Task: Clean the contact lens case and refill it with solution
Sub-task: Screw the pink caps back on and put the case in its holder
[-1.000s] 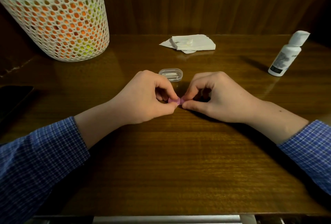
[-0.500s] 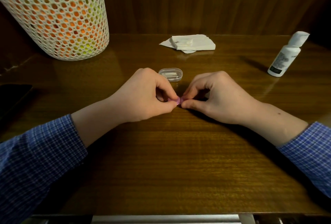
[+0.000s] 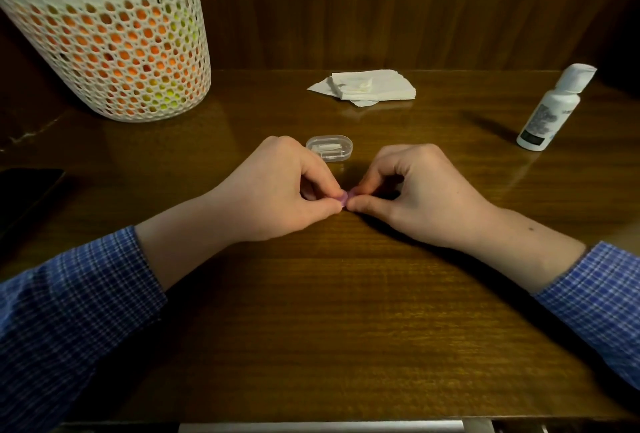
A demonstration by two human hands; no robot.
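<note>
Head view: both hands mostly hide purple case.

Dim wood-panelled wall behind glossy wooden table.

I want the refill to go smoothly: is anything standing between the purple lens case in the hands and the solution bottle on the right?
Nothing visible: only bare table lies between the lens case, pinched by both hands, and the solution bottle.

White perforated plastic basket with orange and green stuff inside sits upper left on the dark wooden table; flat black object at left edge.
</note>
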